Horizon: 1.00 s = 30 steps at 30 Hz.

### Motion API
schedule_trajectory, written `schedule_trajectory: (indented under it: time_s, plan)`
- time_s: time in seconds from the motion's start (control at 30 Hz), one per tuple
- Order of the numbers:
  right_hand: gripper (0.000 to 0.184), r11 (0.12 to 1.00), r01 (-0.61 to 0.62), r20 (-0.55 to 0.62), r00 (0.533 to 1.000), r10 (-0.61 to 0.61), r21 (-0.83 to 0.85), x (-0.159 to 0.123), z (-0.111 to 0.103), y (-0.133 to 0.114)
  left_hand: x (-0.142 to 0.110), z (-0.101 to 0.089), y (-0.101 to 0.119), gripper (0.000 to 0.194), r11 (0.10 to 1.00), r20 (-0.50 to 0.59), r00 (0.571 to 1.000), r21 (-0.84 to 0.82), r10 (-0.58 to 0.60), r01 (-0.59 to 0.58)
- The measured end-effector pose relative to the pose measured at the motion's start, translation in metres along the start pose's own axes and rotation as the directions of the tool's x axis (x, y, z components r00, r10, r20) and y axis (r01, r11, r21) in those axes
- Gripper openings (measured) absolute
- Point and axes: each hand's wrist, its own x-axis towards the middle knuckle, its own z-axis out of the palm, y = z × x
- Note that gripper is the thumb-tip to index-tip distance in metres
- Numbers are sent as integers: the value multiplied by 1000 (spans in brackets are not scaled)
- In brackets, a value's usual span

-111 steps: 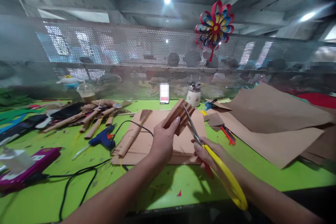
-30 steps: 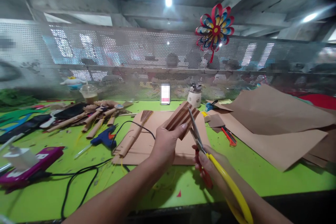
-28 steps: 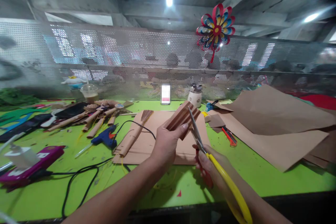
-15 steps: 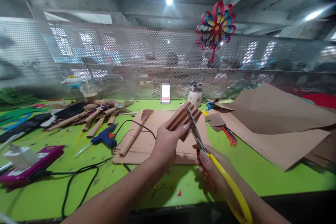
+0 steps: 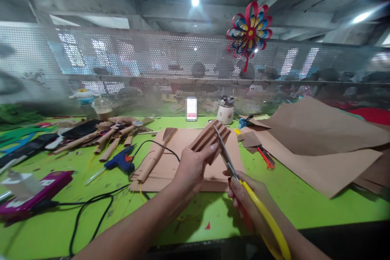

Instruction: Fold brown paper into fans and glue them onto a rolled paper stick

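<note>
Gripping a pleated strip of brown paper (image 5: 204, 137) between thumb and fingers, the left hand (image 5: 193, 165) is apart from the right hand (image 5: 255, 182), which is wrapped around the handles of yellow-and-red scissors (image 5: 256, 200). The blades slant up from the right hand across the strip's far end; whether they bite into it, I cannot tell. Below both hands lies a stack of brown sheets (image 5: 219, 174) on the green table (image 5: 185, 231). Left of the left hand, a paper roll with a fringed end (image 5: 150, 165) rests on the stack, with a blue glue gun (image 5: 119, 161) farther left. Beyond the right hand, to its right, lies an orange-red cutter (image 5: 266, 157).
</note>
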Motion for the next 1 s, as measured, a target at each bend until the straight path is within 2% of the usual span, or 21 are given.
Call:
schedule_trajectory:
  time_s: [0.33, 0.53, 0.77, 1.0]
  plan:
    - [62, 1000, -15, 30, 999, 16, -20, -3, 0, 1, 1, 1, 1, 52, 999, -6, 999, -12, -34, 33]
    - [63, 999, -32, -7, 999, 32, 7, -5, 1, 4, 1, 0, 0, 42, 995, -91, 992, 27, -89, 92]
    - [61, 996, -34, -34, 999, 37, 81, -7, 3, 7, 2, 1, 2, 33, 995, -125, 989, 48, -78, 84]
    - [62, 994, -55, 1, 998, 55, 97, -7, 2, 7, -1, 1, -2, 32, 994, -76, 992, 43, -99, 103]
